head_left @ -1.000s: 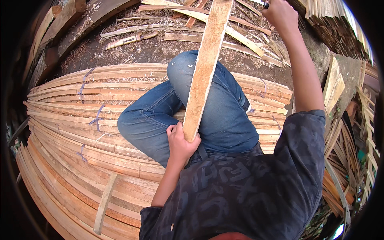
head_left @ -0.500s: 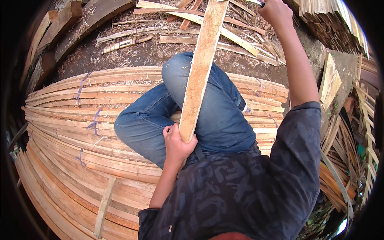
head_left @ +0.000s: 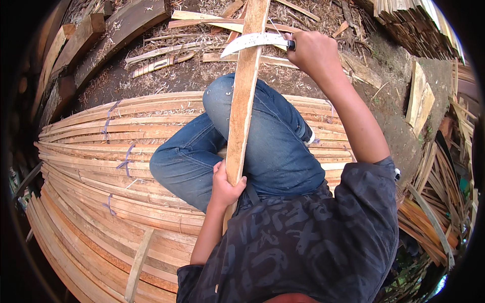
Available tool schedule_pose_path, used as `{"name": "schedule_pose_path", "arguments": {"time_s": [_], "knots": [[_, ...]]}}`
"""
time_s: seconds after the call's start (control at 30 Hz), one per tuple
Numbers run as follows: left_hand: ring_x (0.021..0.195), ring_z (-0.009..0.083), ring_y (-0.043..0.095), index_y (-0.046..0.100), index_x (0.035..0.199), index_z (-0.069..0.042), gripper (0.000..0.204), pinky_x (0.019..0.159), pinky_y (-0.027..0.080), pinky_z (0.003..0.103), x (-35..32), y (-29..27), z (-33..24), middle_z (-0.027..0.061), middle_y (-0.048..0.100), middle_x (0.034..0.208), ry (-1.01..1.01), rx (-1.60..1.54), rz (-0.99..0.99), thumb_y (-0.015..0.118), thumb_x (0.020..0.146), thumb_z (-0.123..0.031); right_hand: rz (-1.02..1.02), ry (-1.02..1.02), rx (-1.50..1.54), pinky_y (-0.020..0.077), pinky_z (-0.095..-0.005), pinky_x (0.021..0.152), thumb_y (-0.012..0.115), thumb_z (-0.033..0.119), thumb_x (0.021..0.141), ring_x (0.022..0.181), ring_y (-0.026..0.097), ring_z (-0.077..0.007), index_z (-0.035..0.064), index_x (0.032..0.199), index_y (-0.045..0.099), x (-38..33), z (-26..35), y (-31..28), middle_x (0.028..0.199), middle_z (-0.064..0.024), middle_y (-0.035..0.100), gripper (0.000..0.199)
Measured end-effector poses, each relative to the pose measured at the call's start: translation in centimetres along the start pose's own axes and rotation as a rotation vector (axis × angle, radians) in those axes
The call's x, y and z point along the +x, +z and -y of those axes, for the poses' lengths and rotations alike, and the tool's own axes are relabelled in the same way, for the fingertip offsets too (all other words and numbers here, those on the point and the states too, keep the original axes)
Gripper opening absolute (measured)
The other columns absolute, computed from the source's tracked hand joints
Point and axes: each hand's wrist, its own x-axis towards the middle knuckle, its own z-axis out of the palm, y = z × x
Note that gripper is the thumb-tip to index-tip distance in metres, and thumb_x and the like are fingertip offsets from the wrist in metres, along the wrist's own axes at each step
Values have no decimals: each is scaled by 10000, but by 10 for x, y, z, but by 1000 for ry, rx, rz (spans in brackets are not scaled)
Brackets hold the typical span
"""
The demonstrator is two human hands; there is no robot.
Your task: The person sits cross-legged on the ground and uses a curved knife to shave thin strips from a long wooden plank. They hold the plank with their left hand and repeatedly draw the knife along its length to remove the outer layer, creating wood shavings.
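Note:
A long flat wooden slat (head_left: 241,111) runs from my waist across my raised knee to the upper edge of the view. My left hand (head_left: 226,186) is closed round its near end, close to my belt. In my right hand (head_left: 317,55) is the dark handle of a curved knife (head_left: 252,42). Its pale, speckled blade lies across the far part of the slat, with the tip sticking out past the left edge. The handle is mostly hidden inside my fist.
I sit cross-legged on bundles of long slats (head_left: 166,131) tied with purple string (head_left: 107,121). Shavings and loose strips (head_left: 177,48) litter the ground ahead. Heavy beams (head_left: 118,40) lie at far left, a stack of thin slats (head_left: 417,25) at far right. A sheathed tool (head_left: 154,67) rests among the shavings.
My right hand has come down and to the left, bringing the knife from the slat's far end nearer to my knee. The left hand keeps its grip on the slat.

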Motion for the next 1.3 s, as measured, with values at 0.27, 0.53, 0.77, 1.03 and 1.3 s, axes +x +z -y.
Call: {"name": "schedule_pose_path", "arguments": {"time_s": [0.27, 0.53, 0.77, 1.03, 1.3], "knots": [[985, 394, 525, 559, 1089, -1, 499, 956, 382, 454, 2, 2, -11, 182, 613, 963, -18, 17, -42, 725, 666, -207, -84, 155, -115, 566, -441, 723, 604, 170, 736, 805, 704, -365, 0, 761, 718, 97, -49, -21, 836, -244, 693, 207], [1040, 331, 549, 547, 1213, 23, 589, 959, 418, 412, -8, 0, -3, 178, 618, 1081, -14, 129, -2, 703, 679, -171, 43, -223, -138, 566, -427, 623, 636, 309, 867, 657, 696, -333, 67, 760, 709, 23, -4, -27, 666, -150, 674, 274], [919, 376, 521, 570, 1053, -6, 470, 947, 383, 440, -6, 2, -20, 167, 602, 908, 56, 45, -51, 713, 646, -194, -268, 565, -125, 553, -448, 798, 599, 193, 790, 913, 698, -346, -1, 920, 724, 114, -178, -31, 911, -230, 704, 265], [939, 363, 542, 566, 1127, 11, 547, 943, 403, 433, -7, -1, -13, 169, 609, 959, 70, -17, 16, 727, 654, -212, -57, 385, 143, 539, -456, 642, 646, 393, 855, 682, 679, -360, 45, 721, 705, -2, -85, -15, 640, -178, 653, 377], [718, 102, 474, 512, 1205, 27, 612, 673, 405, 251, -11, 0, 22, 6, 502, 807, 80, -275, 139, 736, 729, -286, -65, 143, 317, 525, -432, 583, 645, 310, 834, 613, 660, -336, 71, 716, 714, -51, 25, -32, 614, -152, 641, 276]]}}
